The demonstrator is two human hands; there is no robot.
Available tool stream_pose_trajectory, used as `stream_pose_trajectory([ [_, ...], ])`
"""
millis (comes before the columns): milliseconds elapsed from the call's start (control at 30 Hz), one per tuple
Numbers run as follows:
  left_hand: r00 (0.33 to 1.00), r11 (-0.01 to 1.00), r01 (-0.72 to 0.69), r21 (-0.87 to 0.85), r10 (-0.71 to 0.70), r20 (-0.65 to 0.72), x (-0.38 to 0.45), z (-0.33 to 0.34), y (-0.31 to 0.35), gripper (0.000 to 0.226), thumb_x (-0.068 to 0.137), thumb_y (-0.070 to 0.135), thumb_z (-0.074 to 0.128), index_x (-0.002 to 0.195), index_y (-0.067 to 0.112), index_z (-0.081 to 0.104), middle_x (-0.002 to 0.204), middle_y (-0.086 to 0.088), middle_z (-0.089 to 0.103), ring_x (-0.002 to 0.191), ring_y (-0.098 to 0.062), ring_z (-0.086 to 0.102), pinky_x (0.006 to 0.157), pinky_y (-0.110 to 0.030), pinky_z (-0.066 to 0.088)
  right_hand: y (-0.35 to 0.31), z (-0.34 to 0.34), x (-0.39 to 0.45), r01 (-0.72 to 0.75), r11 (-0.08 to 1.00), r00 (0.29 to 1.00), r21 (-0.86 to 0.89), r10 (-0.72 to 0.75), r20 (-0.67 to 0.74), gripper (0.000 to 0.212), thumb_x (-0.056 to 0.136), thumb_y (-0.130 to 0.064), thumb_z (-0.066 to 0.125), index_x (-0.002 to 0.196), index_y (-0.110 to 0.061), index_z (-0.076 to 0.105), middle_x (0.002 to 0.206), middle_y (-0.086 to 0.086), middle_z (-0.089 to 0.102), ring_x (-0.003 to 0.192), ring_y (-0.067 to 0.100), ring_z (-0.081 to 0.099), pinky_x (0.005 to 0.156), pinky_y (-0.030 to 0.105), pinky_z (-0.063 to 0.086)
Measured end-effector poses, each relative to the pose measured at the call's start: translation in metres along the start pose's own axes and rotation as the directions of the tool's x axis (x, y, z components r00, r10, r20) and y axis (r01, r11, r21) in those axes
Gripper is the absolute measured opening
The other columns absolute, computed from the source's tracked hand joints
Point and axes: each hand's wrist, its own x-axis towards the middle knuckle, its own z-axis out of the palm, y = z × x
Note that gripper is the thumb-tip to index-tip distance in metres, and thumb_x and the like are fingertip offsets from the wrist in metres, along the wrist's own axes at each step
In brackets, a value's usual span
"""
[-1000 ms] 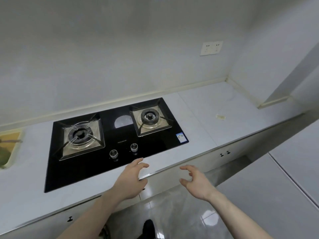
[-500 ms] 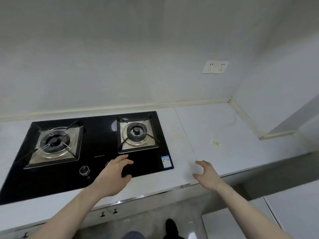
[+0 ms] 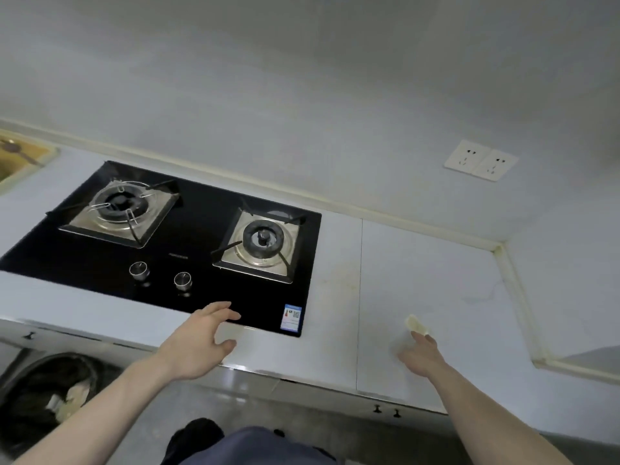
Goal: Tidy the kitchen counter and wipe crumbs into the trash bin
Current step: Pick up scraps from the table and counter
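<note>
R hand (image 3: 423,356) reached 1 scrap (image 3: 417,324); L hand (image 3: 198,344) open.

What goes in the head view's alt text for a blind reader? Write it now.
A person's right hand reaches with straight fingers to a small pale yellow scrap on the white kitchen counter, fingertips right at it. The left hand hovers open at the front edge of a black two-burner gas hob. A dark trash bin stands on the floor at lower left.

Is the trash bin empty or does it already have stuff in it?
Not empty. The trash bin, on the floor at lower left, has a dark liner with pale scraps inside.
</note>
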Motion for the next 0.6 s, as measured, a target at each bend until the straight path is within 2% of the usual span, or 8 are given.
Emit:
stream_pose_trajectory([
  [133,0.995,0.995,0.097,0.018,-0.097,0.003,-0.019,0.013,-0.004,0.056,0.091,0.035,0.069,0.144,0.030,0.051,0.163,0.006,0.031,0.145,-0.015,0.038,0.117,-0.028,0.035,0.001,-0.007,0.019,0.027,0.996,0.999,-0.088,-0.025,0.024,0.075,0.100,-0.030,0.054,0.163,-0.020,0.015,0.169,0.010,0.003,0.150,0.033,0.028,0.119,0.037,0.031],
  [233,0.987,0.986,0.162,0.025,-0.163,0.007,-0.030,0.015,-0.005,0.054,0.092,0.034,0.067,0.144,0.029,0.051,0.163,0.003,0.031,0.146,-0.016,0.037,0.116,-0.028,0.036,0.001,-0.009,0.036,0.047,0.992,0.999,-0.120,-0.044,0.029,0.069,0.098,-0.021,0.056,0.159,-0.006,0.025,0.164,0.016,0.026,0.147,0.032,0.034,0.116,0.032,0.033],
  [300,0.981,0.980,0.196,0.031,-0.196,0.001,-0.037,0.017,-0.005,0.054,0.093,0.034,0.066,0.144,0.030,0.050,0.163,0.003,0.030,0.147,-0.016,0.036,0.119,-0.027,0.031,0.004,-0.008,0.047,0.022,0.995,1.000,-0.100,-0.021,0.015,0.053,0.094,-0.017,0.061,0.142,0.004,0.050,0.145,0.020,0.050,0.131,0.033,0.051,0.105,0.032,0.044],
  [367,0.975,0.975,0.221,0.034,-0.220,-0.009,-0.042,0.019,-0.003,0.054,0.092,0.035,0.066,0.144,0.031,0.049,0.163,0.004,0.030,0.147,-0.016,0.036,0.120,-0.026,0.028,0.007,-0.005,0.053,0.030,0.992,1.000,-0.121,-0.029,0.008,0.030,0.091,-0.015,0.061,0.116,0.000,0.067,0.121,0.019,0.067,0.110,0.032,0.063,0.090,0.032,0.052],
  [433,0.971,0.971,0.238,0.035,-0.238,-0.011,-0.045,0.022,-0.002,0.054,0.092,0.035,0.065,0.144,0.031,0.049,0.163,0.004,0.030,0.147,-0.015,0.035,0.119,-0.025,0.027,0.009,-0.004,0.057,0.031,0.989,1.000,-0.142,-0.031,0.004,0.017,0.090,-0.016,0.057,0.096,-0.006,0.069,0.109,0.013,0.071,0.103,0.029,0.066,0.079,0.027,0.050],
  [467,0.969,0.969,0.246,0.031,-0.246,-0.009,-0.047,0.023,-0.001,0.054,0.092,0.035,0.065,0.143,0.031,0.049,0.163,0.004,0.029,0.147,-0.015,0.035,0.119,-0.025,0.027,0.010,-0.003,0.060,0.013,0.993,1.000,-0.119,-0.015,-0.020,0.016,0.090,-0.016,0.056,0.093,-0.007,0.068,0.111,0.013,0.070,0.107,0.029,0.065,0.082,0.027,0.050],
  [533,0.967,0.967,0.254,0.027,-0.254,-0.004,-0.048,0.026,0.000,0.054,0.091,0.035,0.065,0.143,0.032,0.050,0.163,0.005,0.029,0.147,-0.014,0.035,0.118,-0.024,0.027,0.012,-0.003,0.063,0.002,1.000,0.997,-0.031,-0.004,-0.078,0.024,0.091,-0.018,0.054,0.105,-0.002,0.066,0.127,0.017,0.063,0.118,0.032,0.060,0.095,0.032,0.050],
  [600,0.968,0.967,0.251,0.035,-0.252,0.000,-0.049,0.028,0.000,0.054,0.091,0.035,0.066,0.142,0.032,0.050,0.163,0.006,0.030,0.146,-0.013,0.036,0.117,-0.023,0.027,0.010,-0.001,0.057,0.009,1.000,0.995,-0.024,-0.011,-0.104,0.041,0.095,-0.021,0.051,0.130,-0.002,0.060,0.146,0.017,0.050,0.128,0.033,0.053,0.104,0.035,0.047],
])
